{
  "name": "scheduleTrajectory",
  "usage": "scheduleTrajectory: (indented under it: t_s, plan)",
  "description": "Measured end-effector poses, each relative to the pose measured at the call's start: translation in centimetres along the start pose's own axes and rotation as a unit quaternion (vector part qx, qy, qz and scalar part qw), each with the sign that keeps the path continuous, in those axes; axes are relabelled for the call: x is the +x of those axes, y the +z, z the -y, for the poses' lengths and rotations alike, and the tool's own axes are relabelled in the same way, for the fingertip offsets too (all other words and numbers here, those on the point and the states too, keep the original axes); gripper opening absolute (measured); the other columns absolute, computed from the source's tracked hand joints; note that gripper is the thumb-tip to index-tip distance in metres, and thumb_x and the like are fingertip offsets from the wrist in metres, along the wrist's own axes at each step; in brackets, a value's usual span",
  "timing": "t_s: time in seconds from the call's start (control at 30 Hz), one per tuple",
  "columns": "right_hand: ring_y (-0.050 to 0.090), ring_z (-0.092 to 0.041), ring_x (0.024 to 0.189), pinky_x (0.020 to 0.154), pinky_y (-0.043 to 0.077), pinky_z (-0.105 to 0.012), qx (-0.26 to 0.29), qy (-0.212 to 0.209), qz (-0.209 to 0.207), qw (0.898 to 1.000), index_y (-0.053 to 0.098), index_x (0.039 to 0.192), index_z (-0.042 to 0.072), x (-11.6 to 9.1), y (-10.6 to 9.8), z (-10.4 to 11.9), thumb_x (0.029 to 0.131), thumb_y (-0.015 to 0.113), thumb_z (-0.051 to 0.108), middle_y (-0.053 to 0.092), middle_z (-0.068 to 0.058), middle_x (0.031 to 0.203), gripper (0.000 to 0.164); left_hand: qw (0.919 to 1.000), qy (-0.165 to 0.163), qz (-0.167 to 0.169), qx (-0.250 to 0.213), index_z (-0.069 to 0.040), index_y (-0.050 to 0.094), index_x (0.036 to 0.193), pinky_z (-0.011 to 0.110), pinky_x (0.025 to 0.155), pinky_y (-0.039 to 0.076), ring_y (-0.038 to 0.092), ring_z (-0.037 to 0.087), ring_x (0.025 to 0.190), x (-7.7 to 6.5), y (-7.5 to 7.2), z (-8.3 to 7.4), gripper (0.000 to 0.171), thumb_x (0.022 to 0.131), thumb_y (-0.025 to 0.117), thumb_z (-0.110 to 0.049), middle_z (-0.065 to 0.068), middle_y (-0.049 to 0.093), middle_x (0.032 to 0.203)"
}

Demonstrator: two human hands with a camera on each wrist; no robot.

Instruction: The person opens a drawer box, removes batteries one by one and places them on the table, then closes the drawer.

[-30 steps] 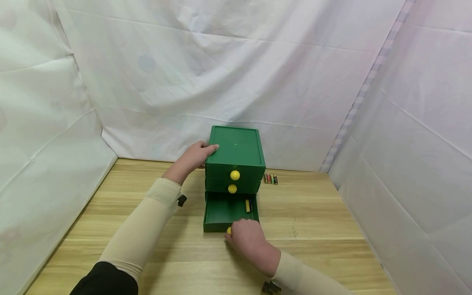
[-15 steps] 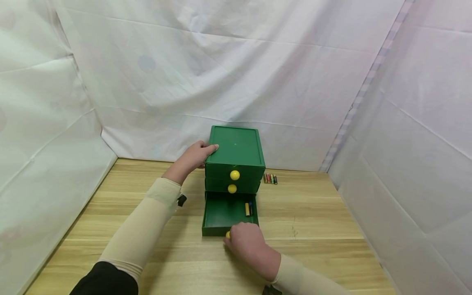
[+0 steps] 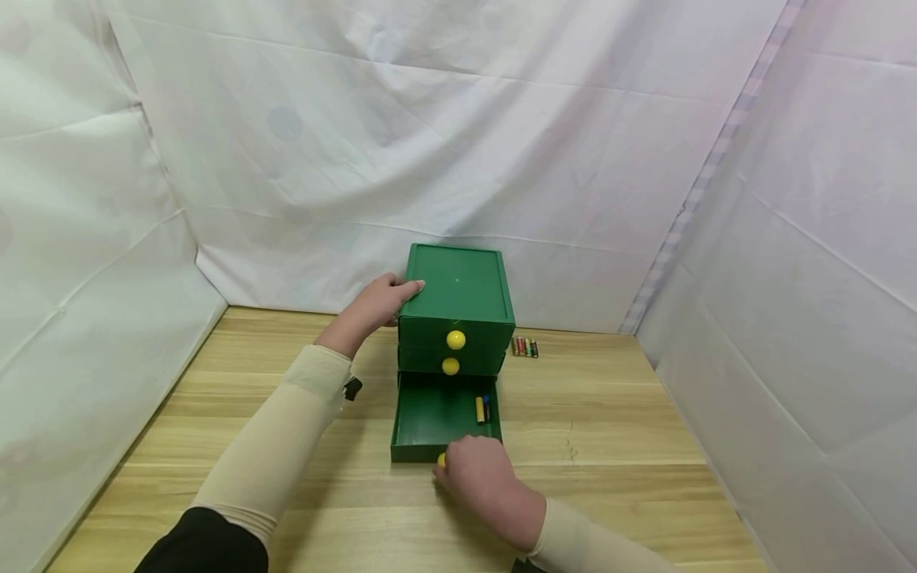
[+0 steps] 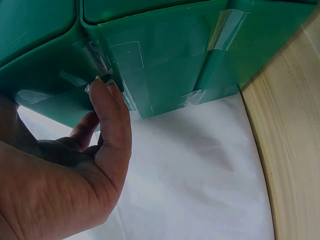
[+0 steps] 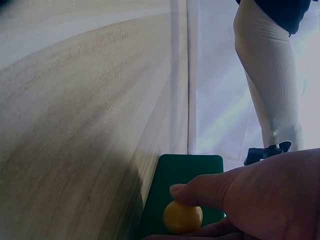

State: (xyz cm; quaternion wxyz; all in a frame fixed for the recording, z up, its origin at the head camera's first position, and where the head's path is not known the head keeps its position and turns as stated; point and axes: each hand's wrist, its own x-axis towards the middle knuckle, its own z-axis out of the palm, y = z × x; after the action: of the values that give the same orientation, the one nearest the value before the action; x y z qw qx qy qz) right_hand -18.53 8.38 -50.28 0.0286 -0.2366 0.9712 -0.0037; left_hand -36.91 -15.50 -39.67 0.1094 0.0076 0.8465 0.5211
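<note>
A green drawer cabinet (image 3: 458, 282) with round yellow knobs stands on the table, its bottom drawer (image 3: 430, 426) pulled out. My left hand (image 3: 376, 306) holds the cabinet's upper left side, thumb on the top edge. In the left wrist view bent fingers (image 4: 112, 120) touch the taped side wall. With my right hand (image 3: 483, 477) I grip the bottom drawer's yellow knob (image 5: 182, 217); the thumb lies against it in the right wrist view. Inside the drawer, toward its right wall, lie a yellow cylinder (image 3: 480, 410) and a slim dark piece with a blue end (image 3: 486, 408).
Several small batteries (image 3: 525, 348) lie in a row on the wooden table (image 3: 609, 422), right of the cabinet. White cloth (image 3: 458, 143) hangs behind and along both sides. The two upper drawers, with their knobs (image 3: 455, 340), are closed.
The bottom drawer has come a little farther out toward me with my right hand on its knob. The two pieces inside shifted forward with it. My left hand stays in place.
</note>
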Motion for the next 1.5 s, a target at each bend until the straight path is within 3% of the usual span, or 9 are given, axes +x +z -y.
scheduleTrajectory:
  t_s: [0.47, 1.13, 1.33, 1.5]
  plan:
    - [0.042, -0.011, 0.048, 0.045, 0.038, -0.027, -0.01, 0.008, 0.034, 0.999, 0.053, 0.058, 0.018, -0.3, -0.2, 0.3, 0.102, 0.077, 0.055, 0.047, 0.006, 0.055, 0.063, 1.0, -0.001, -0.003, -0.003, -0.002, 0.047, 0.156, 0.053, 0.106, 0.057, 0.063, 0.034, 0.119, -0.2, 0.0, -0.2, 0.078, 0.111, 0.056, -0.065, 0.019, 0.059, 0.14]
    - [0.038, -0.011, 0.048, 0.044, 0.035, -0.028, 0.004, 0.004, 0.037, 0.999, 0.052, 0.055, 0.018, -0.7, -0.2, 0.3, 0.103, 0.077, 0.053, 0.044, 0.007, 0.053, 0.064, 1.0, -0.002, 0.0, -0.007, -0.003, 0.048, 0.155, 0.054, 0.108, 0.056, 0.062, 0.033, 0.118, -0.2, 0.0, -0.2, 0.076, 0.111, 0.056, -0.065, 0.019, 0.059, 0.139]
    - [0.037, -0.01, 0.047, 0.044, 0.034, -0.027, 0.003, 0.006, 0.043, 0.999, 0.051, 0.055, 0.019, -0.9, -0.7, 0.3, 0.103, 0.076, 0.058, 0.043, 0.007, 0.053, 0.066, 0.9999, -0.001, -0.001, -0.01, -0.003, 0.049, 0.153, 0.057, 0.109, 0.056, 0.062, 0.034, 0.117, 0.0, 0.0, 0.0, 0.075, 0.111, 0.057, -0.064, 0.019, 0.059, 0.138]
    - [0.037, -0.009, 0.046, 0.043, 0.032, -0.026, 0.037, -0.001, 0.033, 0.999, 0.048, 0.054, 0.021, -0.7, -2.0, -0.4, 0.101, 0.077, 0.061, 0.04, 0.009, 0.051, 0.068, 0.9999, -0.001, 0.0, -0.014, -0.003, 0.048, 0.154, 0.059, 0.112, 0.054, 0.062, 0.035, 0.12, 0.1, 0.1, 0.1, 0.076, 0.111, 0.057, -0.064, 0.019, 0.059, 0.14]
